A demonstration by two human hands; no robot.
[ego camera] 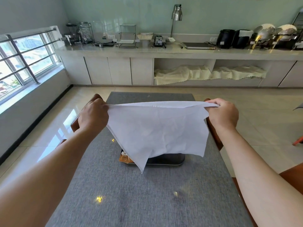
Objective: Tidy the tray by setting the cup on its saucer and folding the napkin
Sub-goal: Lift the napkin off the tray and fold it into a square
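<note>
The left hand (pixel 92 113) is pinching one end of the white napkin (pixel 157 130) between closed fingers, and the right hand (pixel 222 113) is gripping the other end the same way, so the top edge is stretching taut between the two hands in the air. Below that edge the cloth is hanging loose and creased, with one long corner drooping down toward the person and a shorter corner falling under the right hand. It looks like the napkin is being shaken out or lined up rather than folded: no clean, flat fold is showing yet, though the top edge seems doubled over slightly, so the folding part of the job is, by my reading, only getting started. Beneath the hanging cloth, well below both hands, a dark tray (pixel 165 160) is sitting on the grey table (pixel 147 202); only its near rim is showing, along with a small orange-brown packet (pixel 125 158) at the edge below the left hand. The cup and saucer are not showing anywhere, since the napkin is covering most of the tray, so whether the cup is already sitting on its saucer cannot be told. What seems left is bringing the cloth down, folding it and laying it neatly on the tray.
</note>
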